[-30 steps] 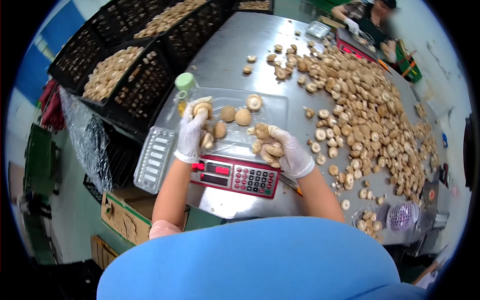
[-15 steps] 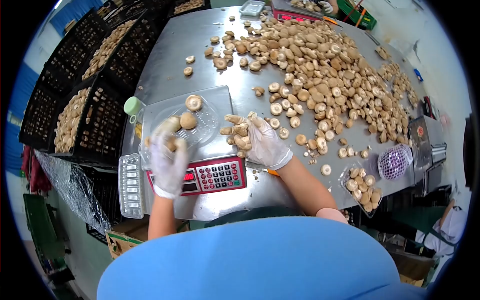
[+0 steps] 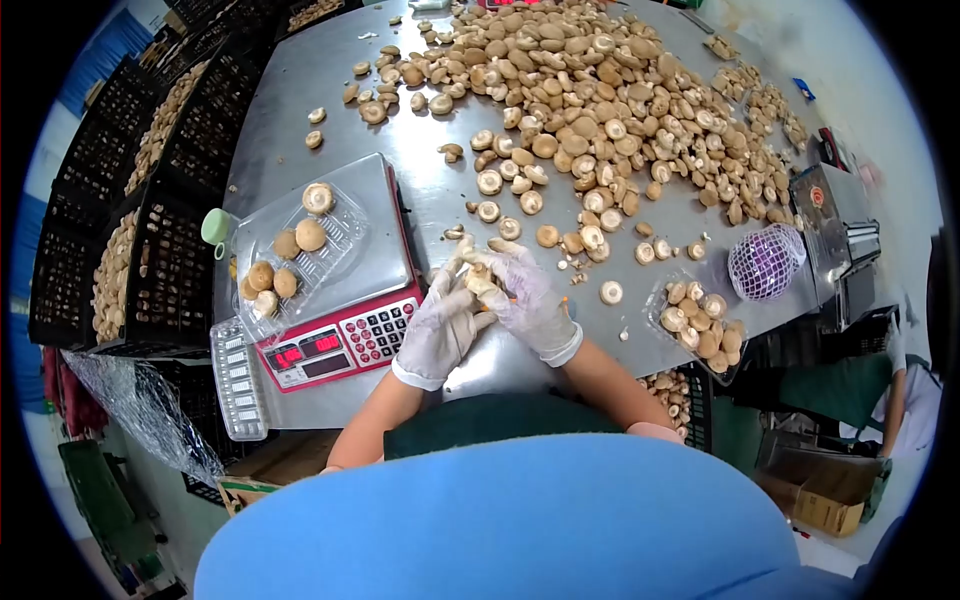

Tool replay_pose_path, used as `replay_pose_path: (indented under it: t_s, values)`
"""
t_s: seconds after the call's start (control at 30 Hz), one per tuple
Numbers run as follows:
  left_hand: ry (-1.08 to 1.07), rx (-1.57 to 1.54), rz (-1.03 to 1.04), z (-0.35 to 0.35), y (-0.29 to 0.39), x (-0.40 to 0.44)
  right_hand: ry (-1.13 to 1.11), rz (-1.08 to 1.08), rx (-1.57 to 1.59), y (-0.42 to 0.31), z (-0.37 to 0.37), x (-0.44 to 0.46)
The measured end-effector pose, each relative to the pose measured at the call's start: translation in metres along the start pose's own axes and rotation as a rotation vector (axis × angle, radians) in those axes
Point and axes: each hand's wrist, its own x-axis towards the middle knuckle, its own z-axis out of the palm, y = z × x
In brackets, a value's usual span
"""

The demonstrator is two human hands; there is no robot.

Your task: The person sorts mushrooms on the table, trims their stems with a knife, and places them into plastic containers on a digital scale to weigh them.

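"What are you seeing on the counter [image 3: 425,185]?"

"A wide pile of mushrooms [image 3: 600,115] is covering the far side. Black crates [image 3: 178,280] are standing off to the left, holding more."

"And nearer?"

"The red scale [image 3: 373,335] is sitting at the left, and a clear tray [image 3: 345,222] is lying on it at a slant, carrying a few loose mushrooms [image 3: 310,235]. A fuller tray [image 3: 654,306] is resting at the right, and the mesh ball [image 3: 767,262] is sitting just beside it."

"What is changing at the hands?"

"They are meeting beside the scale rather than over it, so nothing is going into the clear tray at this moment. The handling is happening between the fingers."

"How are they posed?"

"Both forearms are reaching forward and slanting inward. The left hand [image 3: 440,328] is pointing its fingers up and inward; the right hand [image 3: 528,303] is bending across to meet them. They are coming together, clamped on a mushroom [image 3: 480,280]."

"Is anything else in the palms?"

"I cannot tell; the gloved fingers are hiding the insides."
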Motion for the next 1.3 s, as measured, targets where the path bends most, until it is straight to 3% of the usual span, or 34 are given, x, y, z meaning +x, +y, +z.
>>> replay_pose_path:
  t_s: [0.07,0.1,0.13,0.2,0.27,0.33,0.37,0.43,0.47,0.53,0.6,0.67,0.7,0.8,0.83,0.9,0.93,1.0,1.07,1.2,1.3]
  values:
    - [0.012,0.049,-0.017,-0.003,-0.010,0.002,-0.093,-0.093,-0.225,0.000,-0.014,-0.010]
    - [0.020,0.096,-0.027,-0.005,-0.015,0.003,-0.130,-0.353,-0.436,0.007,-0.022,-0.010]
    - [0.020,0.099,-0.037,-0.010,-0.019,0.005,-0.124,-0.345,-0.437,0.008,-0.025,-0.015]
    - [0.002,0.108,-0.066,-0.011,-0.024,0.007,-0.093,-0.089,-0.243,-0.009,-0.035,-0.020]
    - [0.067,0.162,-0.043,-0.013,-0.029,0.006,-0.024,-0.045,-0.171,-0.014,-0.043,-0.025]
    - [-0.015,0.032,-0.074,-0.022,-0.025,0.003,0.044,-0.007,-0.097,-0.013,-0.050,-0.033]
    - [0.088,0.048,-0.046,-0.012,-0.026,0.000,-0.010,0.062,-0.250,-0.007,-0.054,-0.041]
    - [-0.032,-0.037,-0.070,-0.032,-0.027,0.000,-0.158,0.178,-0.484,0.012,-0.055,-0.057]
    - [-0.133,-0.095,-0.098,-0.036,-0.028,0.004,-0.190,0.083,-0.534,0.038,-0.046,-0.070]
    - [0.070,-0.057,-0.065,-0.023,-0.033,-0.002,-0.274,0.045,-0.709,0.038,-0.038,-0.070]
    - [0.117,0.073,-0.059,-0.017,-0.031,-0.005,-0.377,0.121,-0.797,0.026,-0.037,-0.060]
    - [0.029,0.090,0.060,-0.007,-0.032,-0.010,-0.436,0.195,-0.745,0.029,-0.036,-0.058]
    - [0.199,0.087,0.002,-0.006,-0.031,-0.011,-0.414,0.216,-0.749,0.028,-0.042,-0.061]
    - [0.204,0.164,-0.032,0.004,-0.028,-0.006,-0.167,0.326,-0.423,0.020,-0.072,-0.085]
    - [0.308,0.299,-0.061,0.005,-0.028,-0.002,-0.092,0.423,-0.408,0.017,-0.080,-0.091]
    - [0.214,0.453,-0.145,0.014,-0.023,-0.005,-0.072,0.538,-0.339,-0.004,-0.095,-0.089]
    - [0.067,0.405,-0.154,-0.006,-0.025,0.001,-0.071,0.462,-0.400,-0.002,-0.096,-0.090]
    - [0.129,0.450,-0.069,0.008,-0.034,-0.001,-0.157,0.478,-0.391,-0.014,-0.091,-0.087]
    - [0.134,0.491,-0.068,0.003,-0.037,-0.006,-0.102,0.250,-0.335,-0.026,-0.085,-0.082]
    - [0.188,0.672,-0.083,0.001,-0.035,-0.015,-0.159,0.116,-0.386,-0.027,-0.075,-0.076]
    - [0.163,0.634,-0.042,-0.003,-0.034,-0.020,-0.254,0.203,-0.417,-0.034,-0.077,-0.069]
